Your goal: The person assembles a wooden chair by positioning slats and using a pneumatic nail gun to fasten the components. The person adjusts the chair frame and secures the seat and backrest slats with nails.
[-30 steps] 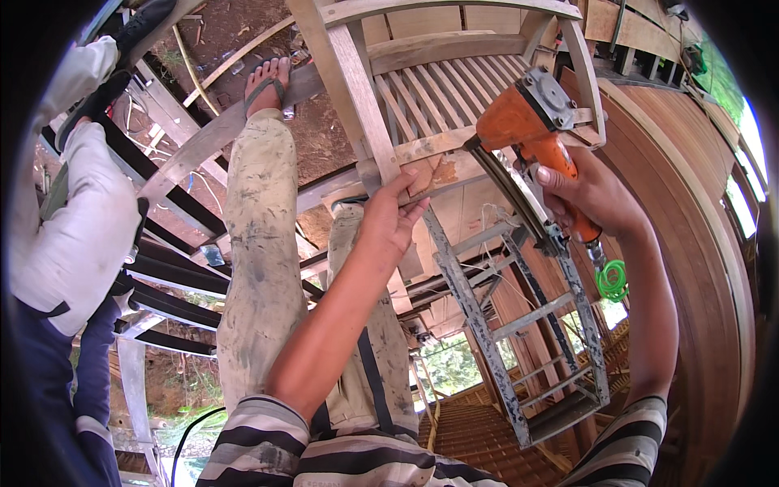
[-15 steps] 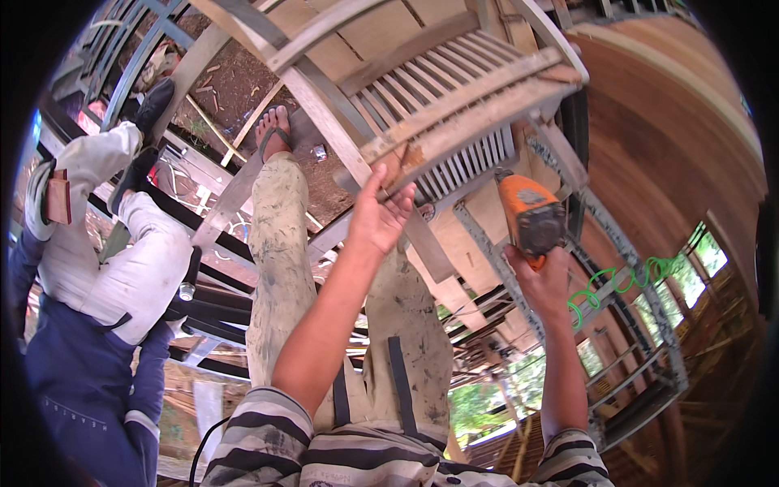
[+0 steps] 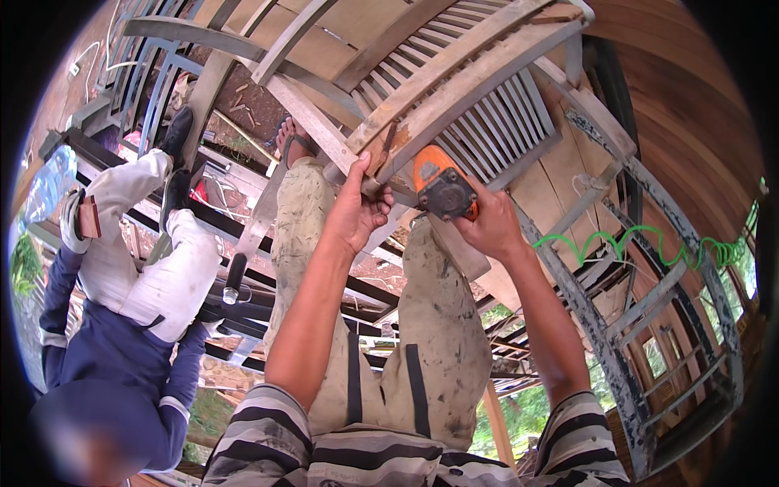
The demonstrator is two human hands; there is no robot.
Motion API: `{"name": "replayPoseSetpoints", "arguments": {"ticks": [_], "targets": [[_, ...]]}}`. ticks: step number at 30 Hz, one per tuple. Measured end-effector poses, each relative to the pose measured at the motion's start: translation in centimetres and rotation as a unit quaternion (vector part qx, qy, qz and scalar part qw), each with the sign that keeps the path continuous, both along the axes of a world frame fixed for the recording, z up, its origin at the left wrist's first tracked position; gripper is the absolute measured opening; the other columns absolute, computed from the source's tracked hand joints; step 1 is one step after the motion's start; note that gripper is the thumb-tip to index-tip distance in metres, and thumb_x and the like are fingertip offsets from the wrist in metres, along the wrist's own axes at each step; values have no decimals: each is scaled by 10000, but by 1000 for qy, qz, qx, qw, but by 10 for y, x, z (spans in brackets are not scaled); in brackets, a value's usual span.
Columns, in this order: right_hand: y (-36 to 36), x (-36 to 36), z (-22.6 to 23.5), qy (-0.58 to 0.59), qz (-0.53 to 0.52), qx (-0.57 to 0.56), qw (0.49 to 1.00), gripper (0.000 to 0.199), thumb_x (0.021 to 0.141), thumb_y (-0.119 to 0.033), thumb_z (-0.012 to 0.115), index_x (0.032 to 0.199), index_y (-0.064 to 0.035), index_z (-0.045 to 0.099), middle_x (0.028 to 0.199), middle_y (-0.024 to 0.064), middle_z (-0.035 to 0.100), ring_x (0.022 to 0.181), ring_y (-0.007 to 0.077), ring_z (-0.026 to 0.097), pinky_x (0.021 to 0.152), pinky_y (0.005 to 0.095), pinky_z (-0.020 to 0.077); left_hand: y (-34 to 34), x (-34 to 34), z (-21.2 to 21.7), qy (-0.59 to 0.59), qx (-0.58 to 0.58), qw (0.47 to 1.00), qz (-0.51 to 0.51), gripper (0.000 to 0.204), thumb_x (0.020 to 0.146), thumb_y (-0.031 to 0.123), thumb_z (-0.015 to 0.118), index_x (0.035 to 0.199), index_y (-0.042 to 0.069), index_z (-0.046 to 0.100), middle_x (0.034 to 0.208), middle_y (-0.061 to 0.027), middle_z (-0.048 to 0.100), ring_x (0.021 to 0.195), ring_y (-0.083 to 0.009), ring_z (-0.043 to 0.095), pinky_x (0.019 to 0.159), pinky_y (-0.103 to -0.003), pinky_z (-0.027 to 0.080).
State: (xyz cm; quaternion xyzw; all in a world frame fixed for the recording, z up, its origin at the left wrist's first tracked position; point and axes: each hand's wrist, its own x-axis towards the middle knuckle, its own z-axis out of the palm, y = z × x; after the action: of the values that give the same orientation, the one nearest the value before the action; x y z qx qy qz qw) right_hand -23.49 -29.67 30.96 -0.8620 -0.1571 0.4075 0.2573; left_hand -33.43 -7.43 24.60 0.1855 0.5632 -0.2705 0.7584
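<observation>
Left hand (image 3: 357, 213) is pinching a small wood block (image 3: 380, 154) against the slatted chair frame (image 3: 479, 97), right hand (image 3: 491, 227) wrapped around the orange nail gun (image 3: 442, 188) just beside it, green coiled hose (image 3: 641, 243) off right, another person (image 3: 122, 325) sitting left

Wearer's clothing: short-sleeved shirt (image 3: 406, 458) with horizontal stripes, dark grey alternating with off-white, sleeves ending above the elbows so both forearms are bare. Trousers (image 3: 438, 325) are pale khaki-grey, heavily soiled with dark smudges and speckled stains, with two dark vertical strips running down the front near the waist. A sandal (image 3: 296, 140) with a dark strap sits on the one foot in view; both hands (image 3: 357, 215) are bare, no gloves, rings or watch visible.
</observation>
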Motion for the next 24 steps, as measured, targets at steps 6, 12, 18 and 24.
{"name": "replayPoseSetpoints", "arguments": {"ticks": [6,12,18,24], "targets": [[-4,-13,-13,8,-68,64,996,336,780,-172,767,1048,-39,614,726,214,674,765,442,678,656,491,530,-3,-1,-12,-14,-37,989,144,479,971,492,660,1152,50,631,843,-114,655,662,-183,623,549,-255,541],[-9,-2,-19,5,-23,66,998,369,780,-178,768,1091,-43,624,736,198,689,740,426,682,676,487,527,-2,-4,-14,-33,-30,980,192,488,998,482,640,1173,27,637,880,-149,675,693,-196,639,562,-253,550],[-30,-9,-25,-29,-13,78,996,402,767,-192,777,1105,-45,615,722,200,680,747,433,683,672,498,528,-5,-12,-16,-95,-49,972,211,620,999,600,578,1249,35,636,934,-153,690,747,-217,646,599,-275,548],[-64,-44,-29,-29,-53,85,995,382,757,-186,762,1083,-57,613,700,204,658,720,441,667,656,514,515,-7,-21,-15,-78,-8,985,154,670,1011,622,534,1262,8,631,999,-166,701,798,-241,653,605,-300,516]]}}
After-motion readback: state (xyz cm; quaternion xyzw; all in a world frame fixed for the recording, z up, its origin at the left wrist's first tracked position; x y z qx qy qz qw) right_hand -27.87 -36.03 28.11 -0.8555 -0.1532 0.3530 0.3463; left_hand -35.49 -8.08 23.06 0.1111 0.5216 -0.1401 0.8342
